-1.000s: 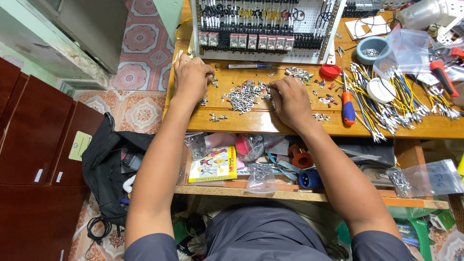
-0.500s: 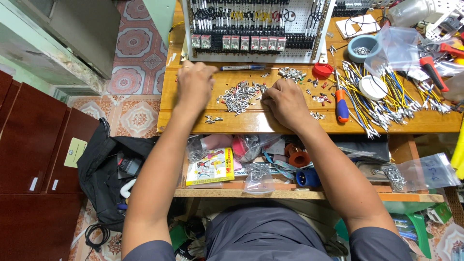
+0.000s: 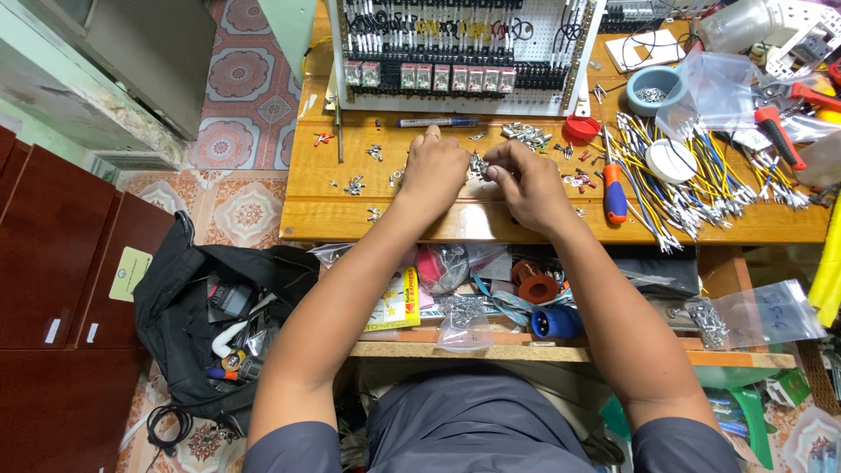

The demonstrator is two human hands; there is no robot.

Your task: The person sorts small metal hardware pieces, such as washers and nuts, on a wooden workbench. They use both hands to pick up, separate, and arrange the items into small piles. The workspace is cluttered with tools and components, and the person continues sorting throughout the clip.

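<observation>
Wooden workbench [image 3: 526, 223] over a tiled floor, a white wired control panel [image 3: 455, 52] at the far edge. Both hands meet mid-bench: left hand [image 3: 434, 171] and right hand [image 3: 530, 184] pinch small silvery metal terminals [image 3: 477, 165] between fingertips. Tiny, light, stiff and slippery, I'd judge; best pinched by the sides. An orange-handled screwdriver [image 3: 613, 188] lies just right.
</observation>
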